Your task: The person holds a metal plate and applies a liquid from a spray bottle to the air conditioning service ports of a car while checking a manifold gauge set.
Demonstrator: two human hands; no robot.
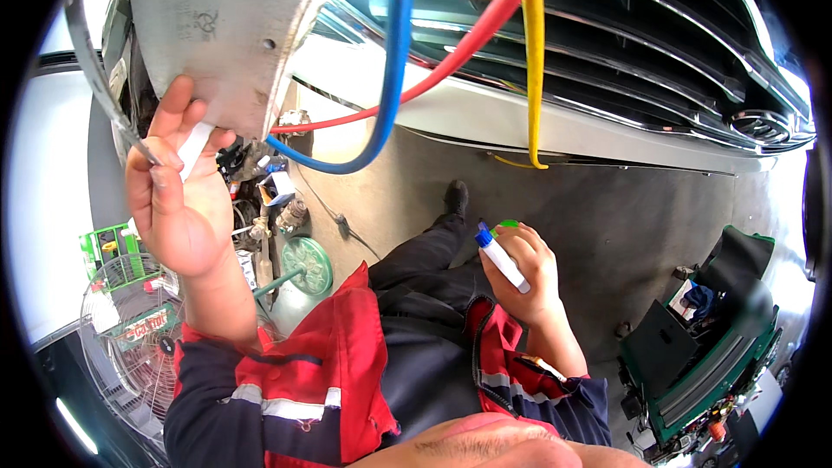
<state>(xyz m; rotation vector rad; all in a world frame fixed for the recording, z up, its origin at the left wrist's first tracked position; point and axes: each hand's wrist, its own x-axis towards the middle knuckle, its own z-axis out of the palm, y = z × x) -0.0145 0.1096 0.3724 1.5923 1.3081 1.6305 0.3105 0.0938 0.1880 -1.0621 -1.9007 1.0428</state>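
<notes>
My left hand point(186, 208) is raised at the lower edge of a grey metal panel point(212, 30), fingers curled around a white strip point(195, 150). A thin curved metal band point(117, 100) runs down to those fingers. Blue point(377, 134), red point(433, 69) and yellow point(533, 78) hoses hang beside the panel, to the right of that hand. Lower right, my right hand point(524, 264) holds a white marker point(501, 260) with a blue cap, and a small green item point(507, 224) shows at its fingers.
A car's grille point(624, 35) and bumper fill the upper right. At left are a wire fan point(117, 338), a green crate point(108, 243), assorted tools and a round green stand point(308, 269). A green cart point(685, 355) with items stands lower right. My foot point(455, 199) is on the concrete floor.
</notes>
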